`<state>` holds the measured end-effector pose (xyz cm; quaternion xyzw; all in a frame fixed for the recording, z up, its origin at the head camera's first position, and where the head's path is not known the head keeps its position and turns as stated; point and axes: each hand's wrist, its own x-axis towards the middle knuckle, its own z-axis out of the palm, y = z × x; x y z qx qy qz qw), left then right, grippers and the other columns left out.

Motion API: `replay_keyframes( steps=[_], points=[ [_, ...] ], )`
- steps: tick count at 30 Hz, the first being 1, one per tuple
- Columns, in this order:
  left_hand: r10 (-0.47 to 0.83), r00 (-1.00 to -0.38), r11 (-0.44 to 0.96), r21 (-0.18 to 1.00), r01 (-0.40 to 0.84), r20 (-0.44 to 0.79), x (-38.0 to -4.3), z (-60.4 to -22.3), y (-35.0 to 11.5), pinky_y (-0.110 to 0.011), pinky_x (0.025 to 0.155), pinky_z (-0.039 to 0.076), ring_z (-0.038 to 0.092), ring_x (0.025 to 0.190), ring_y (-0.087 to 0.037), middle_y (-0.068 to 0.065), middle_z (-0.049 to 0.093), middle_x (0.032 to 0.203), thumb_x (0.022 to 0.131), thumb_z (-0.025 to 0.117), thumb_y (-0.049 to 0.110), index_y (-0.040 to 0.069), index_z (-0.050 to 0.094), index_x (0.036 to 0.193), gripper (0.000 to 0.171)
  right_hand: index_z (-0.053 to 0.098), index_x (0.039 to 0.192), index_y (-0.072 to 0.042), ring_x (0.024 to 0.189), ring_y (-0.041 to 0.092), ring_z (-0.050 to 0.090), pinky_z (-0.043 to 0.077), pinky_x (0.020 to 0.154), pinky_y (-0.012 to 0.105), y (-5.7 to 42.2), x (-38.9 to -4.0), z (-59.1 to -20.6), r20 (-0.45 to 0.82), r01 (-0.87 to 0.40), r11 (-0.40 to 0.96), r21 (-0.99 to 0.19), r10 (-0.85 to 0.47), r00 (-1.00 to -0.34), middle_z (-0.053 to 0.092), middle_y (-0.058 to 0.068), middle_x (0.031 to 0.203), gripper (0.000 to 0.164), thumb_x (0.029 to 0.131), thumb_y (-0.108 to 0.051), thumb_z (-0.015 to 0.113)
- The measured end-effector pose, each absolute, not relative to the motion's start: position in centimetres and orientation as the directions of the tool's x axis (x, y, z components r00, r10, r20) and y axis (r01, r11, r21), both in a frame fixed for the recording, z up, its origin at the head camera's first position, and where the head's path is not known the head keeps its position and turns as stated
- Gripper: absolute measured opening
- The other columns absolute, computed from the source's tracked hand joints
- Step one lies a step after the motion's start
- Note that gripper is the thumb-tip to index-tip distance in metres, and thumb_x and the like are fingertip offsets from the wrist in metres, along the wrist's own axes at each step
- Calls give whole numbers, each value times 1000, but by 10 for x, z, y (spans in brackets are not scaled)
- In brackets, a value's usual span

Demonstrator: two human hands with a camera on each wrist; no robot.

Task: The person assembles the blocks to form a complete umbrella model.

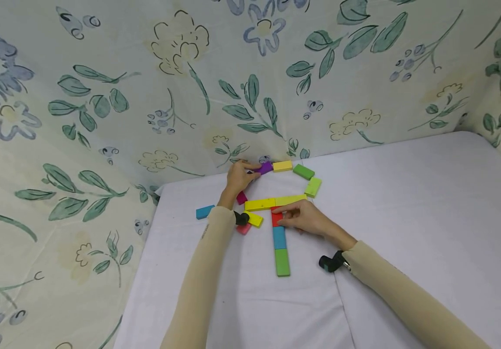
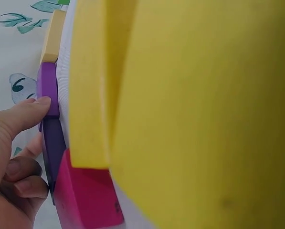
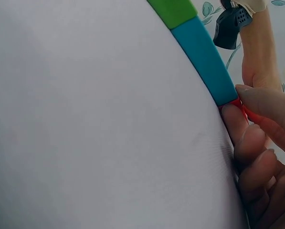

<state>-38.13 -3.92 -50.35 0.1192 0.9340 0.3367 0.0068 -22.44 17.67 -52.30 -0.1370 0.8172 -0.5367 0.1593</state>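
At the back edge of the layout, my left hand pinches a purple block between thumb and fingers. In the left wrist view, the thumb presses the purple block's near face, and a dark indigo block adjoins it, with a magenta block beyond. My right hand holds a red block by its sides at the top of a straight column. Below the red one come a blue block and a green block, end to end. Fingers partly cover the red block.
Two yellow blocks form a bar above the column. A cream-yellow block, a green block and a lime block curve along the right. Loose by the left forearm lie a blue block, a yellow block and a pink block.
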Motion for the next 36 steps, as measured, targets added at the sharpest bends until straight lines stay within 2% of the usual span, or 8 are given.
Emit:
replay_keyframes(
  steps=[11,21,24,31,36],
  points=[
    [237,-970,745,630,219,57,-382,-504,-40,-48,114,43,56,127,-32,-12,66,134,91,81,22,21,79,120,29,76,126,-24,43,14,42,37,45,21,177,-224,-524,-123,-41,385,-922,-391,-912,49,-2,61,32,94,-23,78],
    [238,-971,732,652,199,29,-383,-501,-41,-47,117,41,54,131,-32,-13,64,138,92,80,21,20,78,121,28,76,125,-24,44,14,43,37,45,21,177,-224,-523,-122,-43,394,-918,-383,-916,50,-1,63,32,93,-23,79],
    [242,-970,745,635,205,30,-384,-501,-41,-45,114,43,55,130,-30,-11,65,137,93,79,22,23,78,119,26,77,125,-24,43,14,43,37,45,21,176,-224,-524,-122,-40,390,-920,-382,-916,49,-1,62,32,93,-23,79],
    [268,-961,738,629,245,59,-384,-501,-41,-46,110,46,57,126,-32,-14,67,132,93,79,23,16,79,119,27,77,125,-23,42,14,43,36,44,21,176,-225,-525,-118,-41,383,-923,-383,-916,48,-1,61,32,93,-22,80],
    [269,-961,739,626,247,63,-384,-502,-41,-46,108,47,57,123,-31,-13,67,130,92,80,24,18,79,119,28,77,124,-24,42,14,43,36,44,21,176,-225,-526,-124,-33,384,-923,-376,-918,49,-1,62,32,92,-24,80]
  ],
)
